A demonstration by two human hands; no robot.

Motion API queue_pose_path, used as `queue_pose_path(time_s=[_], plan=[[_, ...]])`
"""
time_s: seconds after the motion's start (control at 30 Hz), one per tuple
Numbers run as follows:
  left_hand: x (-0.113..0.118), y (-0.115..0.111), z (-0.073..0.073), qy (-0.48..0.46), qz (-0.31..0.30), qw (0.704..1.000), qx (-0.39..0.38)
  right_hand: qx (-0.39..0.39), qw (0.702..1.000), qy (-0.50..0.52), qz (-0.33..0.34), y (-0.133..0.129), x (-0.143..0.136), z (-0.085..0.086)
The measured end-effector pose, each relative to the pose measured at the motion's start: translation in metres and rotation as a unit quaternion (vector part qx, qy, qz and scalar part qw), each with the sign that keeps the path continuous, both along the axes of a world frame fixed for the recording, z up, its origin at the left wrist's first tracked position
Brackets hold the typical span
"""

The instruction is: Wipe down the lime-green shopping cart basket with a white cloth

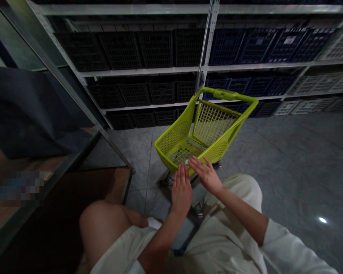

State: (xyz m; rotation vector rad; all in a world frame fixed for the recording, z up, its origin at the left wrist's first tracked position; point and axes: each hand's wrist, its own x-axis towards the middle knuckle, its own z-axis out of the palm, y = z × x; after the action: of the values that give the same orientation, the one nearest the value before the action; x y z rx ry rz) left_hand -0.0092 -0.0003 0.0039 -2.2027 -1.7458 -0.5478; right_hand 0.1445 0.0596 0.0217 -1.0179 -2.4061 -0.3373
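The left hand [182,192] and the right hand [207,177] meet over the near edge of a lime-green shopping cart [231,126], which stands on the grey floor [297,152] just in front of the seated person's knees. Both hands show their backs, the fingers long and nearly straight, lying close together. A small white object [186,162] sits between the fingertips of the two hands, at the cart's near side; whether either hand truly grips it, or the cart's edge beneath, I cannot tell — the palms are turned away. The cart's handle [224,94] is at its far end, well apart from the hands, and its mesh basket lies open upward. Beyond it runs metal shelving [143,71] stacked with black crates [156,48] to the left, blue crates [227,46] past the upright, and pale crates [317,83] farther right. On the left, a dark cloth [31,114] hangs over a wooden surface in a metal frame [114,146]. The person wears pale clothing [234,213] — the left knee bare — and a bright spot [322,220] shows on the floor at right.
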Motion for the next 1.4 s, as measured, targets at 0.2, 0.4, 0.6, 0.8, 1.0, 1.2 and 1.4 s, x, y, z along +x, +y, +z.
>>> queue_pose_path(time_s=[0.2,0.4,0.6,0.8,1.0,1.2,1.4], plan=[[0.003,-0.001,0.0,-0.005,0.004,1.0,-0.001,0.012,0.981,0.062,-0.184,0.066,0.069,0.015],[0.008,-0.001,-0.003,-0.025,0.012,1.0,0.003,-0.007,0.994,0.06,-0.097,-0.004,-0.007,-0.002],[-0.001,0.001,-0.001,-0.009,0.005,1.0,-0.008,-0.016,1.0,0.001,-0.012,-0.007,-0.007,0.003],[-0.002,0.0,-0.004,-0.006,-0.001,1.0,0.001,0.02,0.985,0.037,-0.166,0.066,0.078,0.018],[-0.002,-0.001,-0.008,-0.017,-0.002,1.0,0.0,0.027,0.99,0.01,-0.136,0.082,0.098,0.032],[0.002,-0.003,-0.004,-0.017,-0.001,1.0,-0.002,0.003,0.991,0.023,-0.134,0.066,0.061,0.024],[0.005,0.0,-0.006,-0.014,0.01,1.0,0.001,-0.01,1.0,-0.011,-0.008,-0.005,-0.018,0.008]])
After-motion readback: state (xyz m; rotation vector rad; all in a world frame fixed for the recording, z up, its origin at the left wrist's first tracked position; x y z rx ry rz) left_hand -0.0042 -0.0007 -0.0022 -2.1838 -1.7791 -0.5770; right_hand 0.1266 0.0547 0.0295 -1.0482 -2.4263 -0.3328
